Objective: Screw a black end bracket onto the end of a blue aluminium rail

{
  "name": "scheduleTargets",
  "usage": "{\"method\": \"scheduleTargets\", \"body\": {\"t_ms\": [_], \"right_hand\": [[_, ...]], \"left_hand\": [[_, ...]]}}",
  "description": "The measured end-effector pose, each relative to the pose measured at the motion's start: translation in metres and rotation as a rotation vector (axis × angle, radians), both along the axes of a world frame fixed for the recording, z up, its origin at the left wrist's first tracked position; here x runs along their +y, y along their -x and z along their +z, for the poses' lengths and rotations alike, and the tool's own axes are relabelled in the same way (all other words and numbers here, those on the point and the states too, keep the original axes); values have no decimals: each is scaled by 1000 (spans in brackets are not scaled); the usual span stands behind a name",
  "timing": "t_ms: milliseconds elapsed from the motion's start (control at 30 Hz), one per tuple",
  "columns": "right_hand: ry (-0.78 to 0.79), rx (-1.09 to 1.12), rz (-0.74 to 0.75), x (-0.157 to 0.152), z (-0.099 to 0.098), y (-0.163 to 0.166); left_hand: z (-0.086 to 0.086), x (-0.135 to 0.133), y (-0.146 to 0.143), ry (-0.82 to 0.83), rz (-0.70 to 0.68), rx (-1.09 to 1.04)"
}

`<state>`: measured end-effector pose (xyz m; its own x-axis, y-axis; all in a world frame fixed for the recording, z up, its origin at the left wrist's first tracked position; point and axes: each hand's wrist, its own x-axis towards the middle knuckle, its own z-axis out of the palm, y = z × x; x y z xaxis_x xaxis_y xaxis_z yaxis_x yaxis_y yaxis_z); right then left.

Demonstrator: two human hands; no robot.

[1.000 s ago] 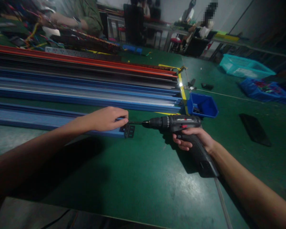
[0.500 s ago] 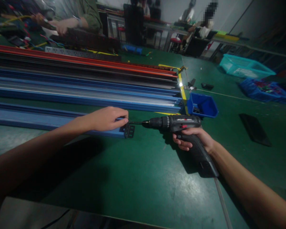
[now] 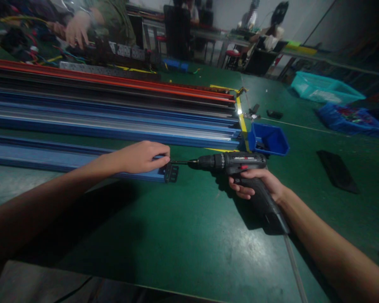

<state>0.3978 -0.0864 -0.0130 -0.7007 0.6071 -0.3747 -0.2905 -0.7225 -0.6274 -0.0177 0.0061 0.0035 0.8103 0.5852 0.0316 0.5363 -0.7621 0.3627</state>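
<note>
— Head view: where's the drill [image 3: 230, 162]?
— Clenched in the right hand [image 3: 255, 183], bit at the black end bracket [image 3: 172, 173].
— And the left hand [image 3: 142, 157]?
— Pressed flat on the blue rail [image 3: 50, 158] (fingertips pinched near the bit).

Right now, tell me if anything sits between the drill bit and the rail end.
Nothing visible does. The drill in the right hand has its bit at the black bracket on the rail end, beside the left hand fingertips.

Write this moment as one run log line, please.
left hand: pressing blue rail | right hand: gripping drill | bit at end bracket
</note>
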Motion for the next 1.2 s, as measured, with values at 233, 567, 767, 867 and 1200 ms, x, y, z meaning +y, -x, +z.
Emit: {"method": "scheduleTargets", "body": {"t_ms": [233,567,767,867,1200], "right_hand": [[-3,-7,1,1,-1,-1],[-11,2,-4,1,-1,0],[-20,3,-8,0,-1,0],[-13,0,-12,0,-1,0],[-16,-17,-6,0,-1,0]], "left_hand": [[1,0,-1,-7,3,1],[1,0,0,-18,-14,-22],[2,0,-1,-20,-13,-21],[2,1,-1,-21,-21,-19],[4,-1,-2,-7,-2,2]]}}
